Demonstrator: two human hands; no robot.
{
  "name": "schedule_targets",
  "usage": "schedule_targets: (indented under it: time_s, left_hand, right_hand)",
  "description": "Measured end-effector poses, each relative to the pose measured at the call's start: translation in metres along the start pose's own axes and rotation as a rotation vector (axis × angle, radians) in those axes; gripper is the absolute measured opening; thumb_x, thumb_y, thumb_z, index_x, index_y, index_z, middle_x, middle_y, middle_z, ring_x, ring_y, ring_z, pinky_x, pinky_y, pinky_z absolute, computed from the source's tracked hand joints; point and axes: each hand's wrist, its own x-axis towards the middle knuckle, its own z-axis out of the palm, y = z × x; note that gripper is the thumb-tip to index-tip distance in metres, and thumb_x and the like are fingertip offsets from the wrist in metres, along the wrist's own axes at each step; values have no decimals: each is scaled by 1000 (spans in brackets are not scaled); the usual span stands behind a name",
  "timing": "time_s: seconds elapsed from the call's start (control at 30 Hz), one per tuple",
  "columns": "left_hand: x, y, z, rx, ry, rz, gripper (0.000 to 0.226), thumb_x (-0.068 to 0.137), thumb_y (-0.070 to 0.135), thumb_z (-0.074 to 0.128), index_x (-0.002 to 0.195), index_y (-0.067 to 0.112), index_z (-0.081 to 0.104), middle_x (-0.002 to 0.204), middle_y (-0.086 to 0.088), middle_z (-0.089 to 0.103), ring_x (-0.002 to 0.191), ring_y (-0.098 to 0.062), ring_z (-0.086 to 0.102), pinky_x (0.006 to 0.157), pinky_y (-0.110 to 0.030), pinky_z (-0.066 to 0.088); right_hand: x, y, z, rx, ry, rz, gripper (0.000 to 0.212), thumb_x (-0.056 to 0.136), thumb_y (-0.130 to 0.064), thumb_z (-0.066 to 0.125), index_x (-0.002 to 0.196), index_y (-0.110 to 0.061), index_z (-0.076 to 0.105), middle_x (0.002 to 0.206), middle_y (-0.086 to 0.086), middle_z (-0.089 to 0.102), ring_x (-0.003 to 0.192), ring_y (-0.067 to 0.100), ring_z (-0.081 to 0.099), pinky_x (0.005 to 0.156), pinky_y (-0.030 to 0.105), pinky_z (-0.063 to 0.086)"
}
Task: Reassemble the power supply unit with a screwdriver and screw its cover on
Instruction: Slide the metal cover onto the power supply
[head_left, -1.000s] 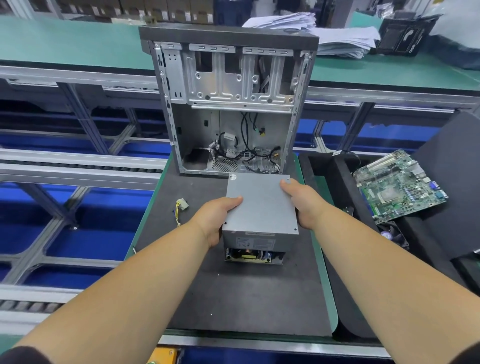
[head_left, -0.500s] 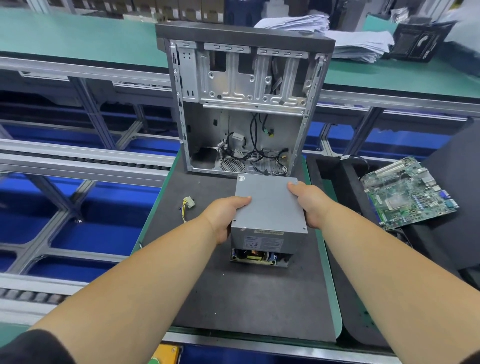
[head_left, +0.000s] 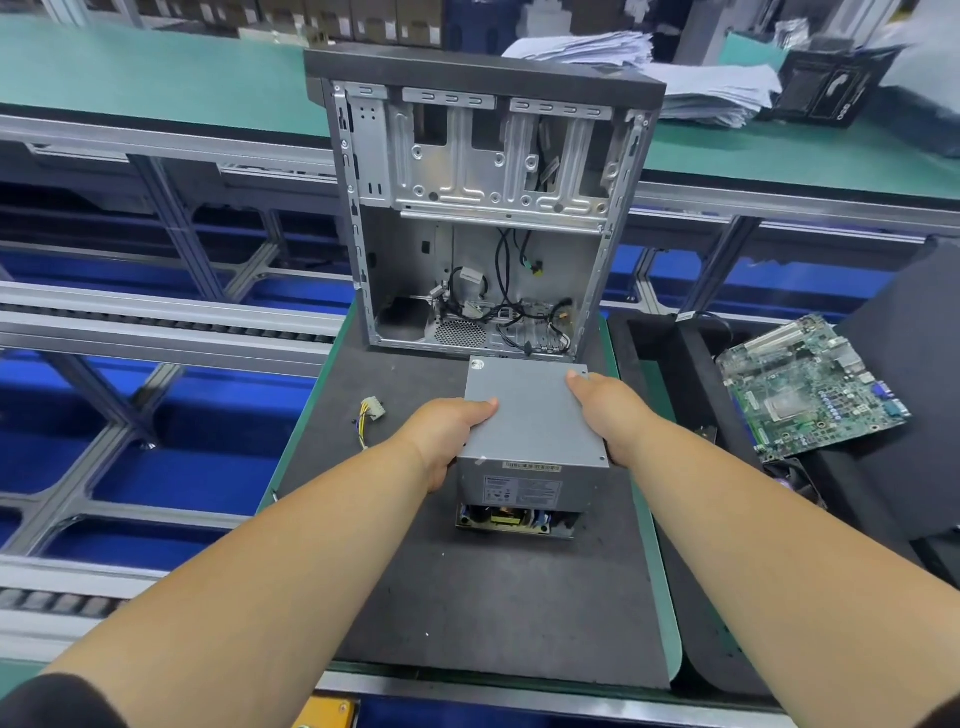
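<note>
Both hands clamped on the cover: left hand gripping its left edge, right hand its right edge, probably to seat it squarely over the PSU just beneath the grip. Open case beyond; loose plug left. No screwdriver visible.

Grey metal power supply unit sits flat on the dark mat, cover on top, barcode label on near face, internals exposed along bottom near edge. Open computer case at its 12 o'clock.
</note>
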Motion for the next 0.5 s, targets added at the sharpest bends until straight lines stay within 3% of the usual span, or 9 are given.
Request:
schedule_targets:
  time_s: [0.17, 0.27, 0.33, 0.43, 0.5]
  left_hand:
    - [-1, 1, 1, -29, -39, -1, 13, 94, 23, 62, 96, 14, 71, 92, -3, 77, 85, -18, 73, 81, -32, 55]
    - [-1, 0, -1, -52, -60, 1, 14, 95, 22, 61, 96, 13, 71, 91, -3, 77, 81, -16, 74, 68, -27, 55]
    - [-1, 0, -2, -52, -60, -2, 14, 94, 22, 61, 96, 13, 71, 91, -4, 77, 81, -17, 74, 66, -26, 55]
    - [1, 0, -2, -42, -43, -11, 14, 93, 23, 63, 96, 12, 71, 91, -4, 77, 80, -17, 74, 67, -27, 55]
    - [2, -1, -1, -40, -25, -14, 14, 92, 23, 64, 95, 12, 71, 89, -4, 77, 79, -17, 74, 67, -27, 54]
  right_hand:
    - [-3, 4, 1, 183, 63, 90, 52, 99, -46, 48, 131, -6, 56, 125, 13, 63, 111, 35, 61, 102, 47, 47]
    - [-16, 15, -2, 326, -29, 157, 50, 96, -47, 53, 134, -14, 56, 130, 8, 62, 117, 31, 60, 107, 47, 44]
    - [-26, 26, -3, 270, -73, 189, 56, 93, -56, 53, 136, -21, 55, 134, 3, 60, 124, 28, 55, 109, 48, 40]
    - [-42, 29, -6, 137, -99, 230, 60, 91, -68, 44, 127, -22, 58, 120, 5, 66, 109, 29, 63, 88, 42, 52]
    - [-47, 26, -7, 51, -125, 221, 62, 93, -70, 37, 125, -21, 58, 117, 8, 66, 104, 31, 64, 88, 43, 54]
